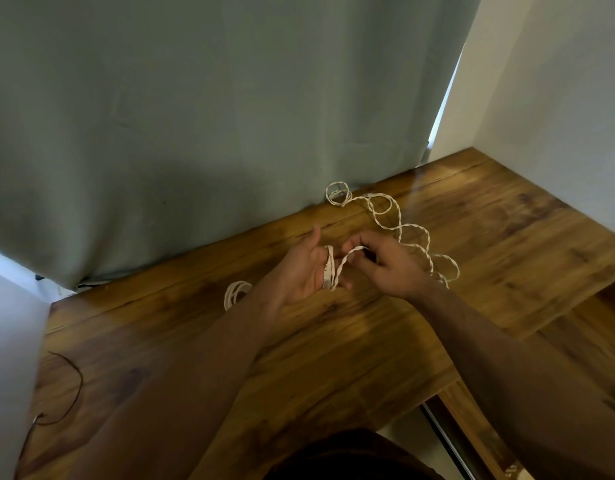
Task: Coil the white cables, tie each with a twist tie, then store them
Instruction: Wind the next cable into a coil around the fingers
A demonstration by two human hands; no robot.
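A long white twisted cable (411,233) lies in loose loops across the wooden table (507,237), reaching back to the curtain. My left hand (304,268) is held palm up, and a few turns of that cable wrap round its fingers, connector end down. My right hand (385,265) pinches the cable just right of the left hand, between the wrapped turns and the loose loops. A second white cable (235,292) sits coiled on the table, partly hidden behind my left forearm.
A grey-green curtain (195,133) hangs along the table's back edge. A thin dark wire (74,386) curls at the front left. A white wall (558,116) borders the right side. A lower wooden surface (576,341) with a metal rail sits at the front right.
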